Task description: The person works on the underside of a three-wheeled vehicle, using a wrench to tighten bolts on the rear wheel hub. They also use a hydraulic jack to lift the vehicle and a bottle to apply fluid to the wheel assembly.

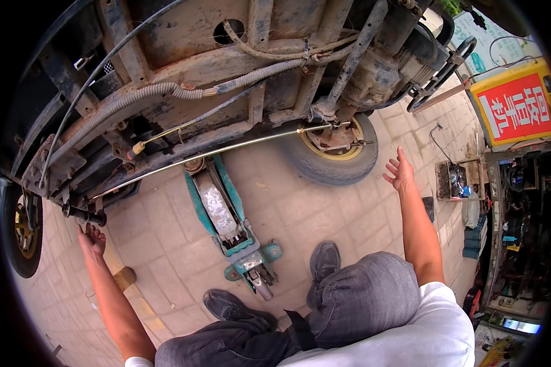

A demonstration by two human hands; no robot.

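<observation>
My left hand point(93, 243) is open at the left, fingers raised just below a black cylindrical fitting point(82, 213) on the vehicle's underside; whether it touches is unclear. My right hand point(400, 171) is open in the air, right of a detached-looking or hanging wheel point(330, 165) with a yellow rim. A long shiny metal rod point(220, 151) runs from near the left fitting to the hub by that wheel. Above it, a yellow-handled tool point(138, 148) lies along the rusty frame point(260, 104). A teal floor jack point(220, 214) stands beneath the frame, between my hands.
Another wheel point(18, 251) is at the far left. My shoes point(324, 260) rest on the paving point(165, 269). At right are an open box of tools point(447, 183), a yellow-red sign point(483, 92) and cluttered shelves point(514, 232). A small brown block point(124, 278) lies near my left forearm.
</observation>
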